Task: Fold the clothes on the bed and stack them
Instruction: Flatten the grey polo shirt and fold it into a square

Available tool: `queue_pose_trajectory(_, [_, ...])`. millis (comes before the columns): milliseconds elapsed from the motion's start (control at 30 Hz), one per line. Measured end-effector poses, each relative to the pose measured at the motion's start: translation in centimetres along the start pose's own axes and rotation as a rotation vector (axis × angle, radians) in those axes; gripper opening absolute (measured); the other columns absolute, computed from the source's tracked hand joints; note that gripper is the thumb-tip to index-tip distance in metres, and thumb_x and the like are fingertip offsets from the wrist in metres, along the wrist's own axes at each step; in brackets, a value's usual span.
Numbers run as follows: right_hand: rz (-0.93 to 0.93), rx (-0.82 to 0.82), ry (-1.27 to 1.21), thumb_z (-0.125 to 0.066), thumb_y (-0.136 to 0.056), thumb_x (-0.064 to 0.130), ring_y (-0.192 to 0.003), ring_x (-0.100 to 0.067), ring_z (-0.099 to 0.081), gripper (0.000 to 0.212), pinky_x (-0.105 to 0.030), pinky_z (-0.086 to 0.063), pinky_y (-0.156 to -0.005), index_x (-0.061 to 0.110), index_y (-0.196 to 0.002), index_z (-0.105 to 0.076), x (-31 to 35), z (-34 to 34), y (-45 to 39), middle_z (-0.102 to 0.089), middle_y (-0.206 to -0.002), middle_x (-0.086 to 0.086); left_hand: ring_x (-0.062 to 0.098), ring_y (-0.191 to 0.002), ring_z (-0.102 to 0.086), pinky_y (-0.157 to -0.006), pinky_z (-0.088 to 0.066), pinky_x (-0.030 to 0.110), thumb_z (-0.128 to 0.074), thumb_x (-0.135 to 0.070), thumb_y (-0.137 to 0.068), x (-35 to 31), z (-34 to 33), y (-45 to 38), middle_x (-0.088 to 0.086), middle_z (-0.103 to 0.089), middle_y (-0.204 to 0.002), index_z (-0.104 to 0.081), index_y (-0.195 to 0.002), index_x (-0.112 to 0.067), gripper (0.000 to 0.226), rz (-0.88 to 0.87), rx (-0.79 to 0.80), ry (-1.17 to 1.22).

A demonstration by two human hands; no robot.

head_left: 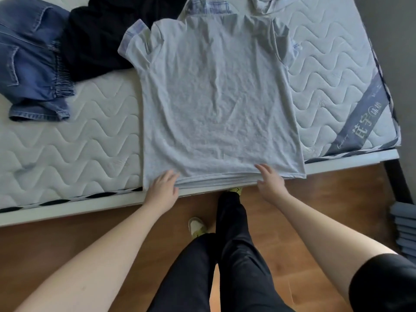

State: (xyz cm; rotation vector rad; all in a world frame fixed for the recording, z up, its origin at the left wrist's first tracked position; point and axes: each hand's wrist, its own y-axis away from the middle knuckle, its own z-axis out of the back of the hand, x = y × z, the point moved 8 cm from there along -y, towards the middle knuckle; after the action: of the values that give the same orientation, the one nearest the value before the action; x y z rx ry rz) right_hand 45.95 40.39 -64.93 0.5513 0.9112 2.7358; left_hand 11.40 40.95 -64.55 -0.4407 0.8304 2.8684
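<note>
Head view: grey T-shirt (216, 102) lies flat, back up, on the bed (67, 140), centre frame, hem at 6 o'clock over the mattress edge, collar at 12. Left hand (162, 190) sits at the hem's 7 o'clock end, fingers loosely extended onto the cloth edge; its grip looks relaxed, touching rather than pinching, though the thumb may be under the hem, can't tell. Right hand (270, 180) at the 5 o'clock end, fingers spread and straight on the hem, nothing pinched.

Left sleeve (137, 41) is partly tucked, right sleeve (283, 39) creased inward.

Denim shorts (29, 61) at 10 o'clock, black garment (105, 34) at 11, touching each other; another pale piece (267, 5) at 12, unfolded. No stack visible.

Judgement: step is squaring and smoothing the shirt before the first fold. To do it well: tug the hem evenly with both hands, flatten the middle wrinkles, straighten sleeves, then fold the sides inward symmetrically. The overhanging hem could slip; pull gently.
</note>
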Motion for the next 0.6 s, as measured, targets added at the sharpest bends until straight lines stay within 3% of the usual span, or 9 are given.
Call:
queue_pose_trajectory(100, [0.070, 0.082, 0.100, -0.043, -0.099, 0.019, -0.148, -0.021, -0.014, 0.063, -0.043, -0.012, -0.119, 0.028, -0.155, -0.016, 2.7, -3.0, -0.8, -0.014, -0.162, 0.003, 0.014, -0.151, -0.001, -0.120, -0.006, 0.039, -0.037, -0.031, -0.101, -3.1, -2.3, -1.4, -0.007, 0.001, -0.164, -0.006, -0.157, -0.026, 0.065, -0.093, 0.142, -0.080])
queue_pose_trajectory(167, [0.107, 0.083, 0.178, -0.042, -0.097, 0.015, -0.147, -0.020, -0.016, 0.064, -0.040, -0.010, -0.118, 0.026, -0.155, -0.017, 3.4, -4.1, -0.9, -0.019, -0.160, 0.002, 0.013, -0.151, -0.002, -0.121, -0.004, 0.038, -0.035, -0.032, -0.101, -4.2, -3.4, -1.9, -0.006, 0.000, -0.165, -0.002, -0.157, -0.025, 0.065, -0.115, 0.204, -0.111])
queue_pose_trajectory(333, [0.206, 0.026, 0.301, -0.037, -0.093, 0.007, -0.132, -0.023, -0.037, 0.054, -0.037, -0.018, -0.114, 0.024, -0.145, -0.037, 2.8, -4.8, 0.6, -0.043, -0.140, -0.002, 0.018, -0.147, -0.022, -0.120, -0.014, 0.039, -0.040, -0.029, -0.101, -4.9, -4.6, -0.9, -0.003, -0.020, -0.161, -0.017, -0.156, -0.022, 0.060, -0.136, 0.206, -0.107])
queue_pose_trajectory(467, [0.239, 0.072, 0.324, -0.039, -0.094, 0.008, -0.133, -0.022, -0.037, 0.053, -0.034, -0.023, -0.112, 0.024, -0.144, -0.040, 1.9, -5.1, 1.8, -0.042, -0.142, 0.000, 0.016, -0.141, -0.029, -0.116, -0.019, 0.038, -0.042, -0.026, -0.100, -4.6, -4.9, 0.2, -0.006, -0.034, -0.153, -0.032, -0.151, -0.023, 0.052, -0.143, 0.198, -0.131])
queue_pose_trajectory(600, [0.234, 0.096, 0.277, -0.036, -0.098, 0.012, -0.138, -0.021, -0.034, 0.052, -0.036, -0.023, -0.113, 0.023, -0.149, -0.034, 2.5, -3.2, 1.3, -0.037, -0.150, 0.000, 0.017, -0.141, -0.030, -0.115, -0.023, 0.038, -0.041, -0.024, -0.100, -4.2, -3.6, -0.4, -0.005, -0.034, -0.153, -0.033, -0.150, -0.021, 0.050, -0.078, 0.225, -0.067])
